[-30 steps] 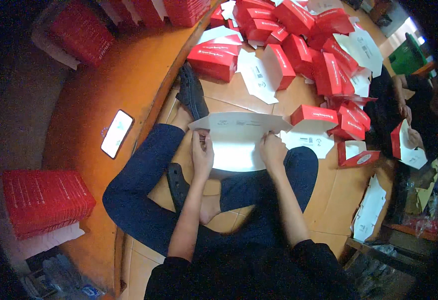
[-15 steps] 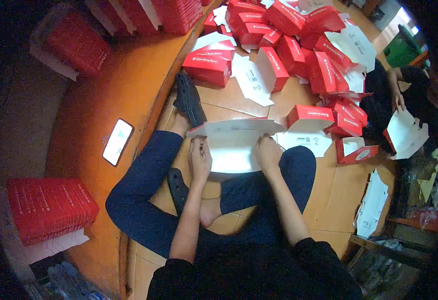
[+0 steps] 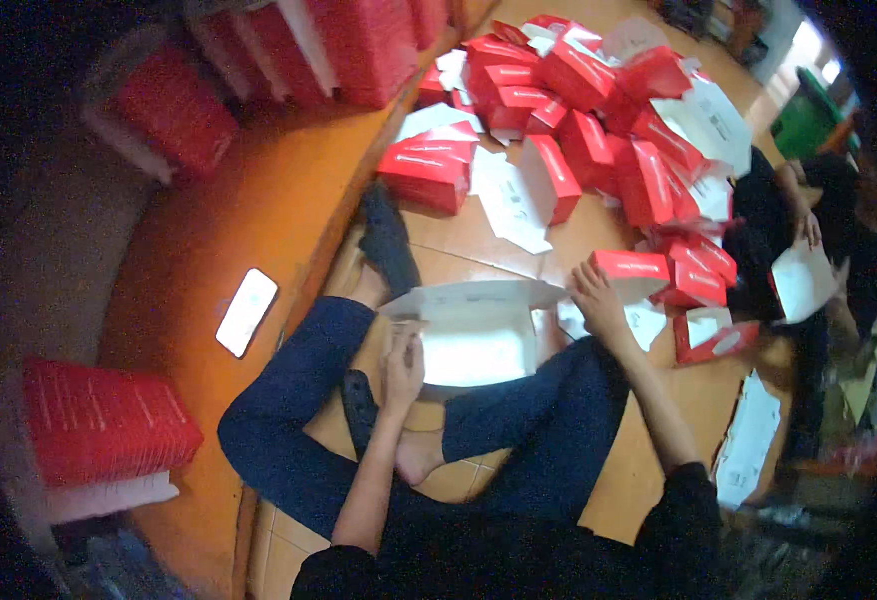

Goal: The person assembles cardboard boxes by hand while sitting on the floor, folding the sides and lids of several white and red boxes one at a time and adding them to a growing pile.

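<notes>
A part-folded carton [image 3: 479, 350], white inside, stands between my legs with its sides raised. My left hand [image 3: 404, 365] is closed on its left end, the fingers bent over the edge. My right hand [image 3: 599, 305] is off the carton, just beyond its right end, fingers apart and a little blurred. Those fingers are close to a red box [image 3: 631, 268] with a white flap; whether they touch it I cannot tell.
A heap of red boxes [image 3: 589, 145] lies ahead on the tiled floor. On the orange bench [image 3: 169, 310] at left are a lit phone [image 3: 247, 312] and a red stack of flat cartons [image 3: 109, 420]. At right, another person holds a white sheet [image 3: 804, 280]; a flat white carton [image 3: 747, 440] lies nearer.
My right hand has let go of the carton's right end and moved right and outward. The carton's right end now stands up. My left hand stays at the left end. The view has shifted slightly.
</notes>
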`<act>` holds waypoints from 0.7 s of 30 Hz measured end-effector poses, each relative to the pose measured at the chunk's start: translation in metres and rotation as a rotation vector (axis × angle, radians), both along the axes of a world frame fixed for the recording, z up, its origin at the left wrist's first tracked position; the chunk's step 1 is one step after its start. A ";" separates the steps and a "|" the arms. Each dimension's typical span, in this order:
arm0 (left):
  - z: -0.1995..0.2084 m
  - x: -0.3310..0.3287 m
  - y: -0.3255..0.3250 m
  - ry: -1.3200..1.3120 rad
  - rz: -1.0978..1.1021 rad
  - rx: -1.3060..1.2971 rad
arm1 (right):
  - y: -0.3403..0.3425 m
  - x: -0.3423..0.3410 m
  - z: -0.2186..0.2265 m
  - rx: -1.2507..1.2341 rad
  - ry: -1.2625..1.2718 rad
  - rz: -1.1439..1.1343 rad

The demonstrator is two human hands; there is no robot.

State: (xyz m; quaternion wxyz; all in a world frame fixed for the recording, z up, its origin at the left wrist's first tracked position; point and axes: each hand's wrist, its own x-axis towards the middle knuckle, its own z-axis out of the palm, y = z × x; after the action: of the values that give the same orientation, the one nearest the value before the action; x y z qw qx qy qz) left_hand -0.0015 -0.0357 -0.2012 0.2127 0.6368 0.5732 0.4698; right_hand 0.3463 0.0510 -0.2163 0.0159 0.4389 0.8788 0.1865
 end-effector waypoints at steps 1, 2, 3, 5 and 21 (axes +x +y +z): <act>-0.006 0.000 0.000 0.050 -0.014 -0.070 | 0.017 0.022 -0.033 0.065 -0.150 0.084; -0.020 -0.004 0.004 0.138 -0.051 -0.001 | 0.034 0.036 -0.067 -0.012 -0.278 0.076; -0.025 0.002 0.005 0.102 -0.052 -0.009 | 0.048 0.055 -0.100 -0.099 -0.404 0.063; -0.036 0.024 0.011 0.048 -0.058 0.013 | 0.067 0.137 -0.150 -0.029 -0.905 0.056; -0.028 0.013 -0.019 0.118 0.117 0.073 | 0.034 0.061 0.140 0.027 0.660 -0.365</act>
State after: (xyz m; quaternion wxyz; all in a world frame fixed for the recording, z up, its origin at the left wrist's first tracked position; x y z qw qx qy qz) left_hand 0.0113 -0.0546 -0.2294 0.1272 0.6360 0.6036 0.4637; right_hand 0.4073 0.0848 -0.0764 -0.2408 0.6250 0.7414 0.0405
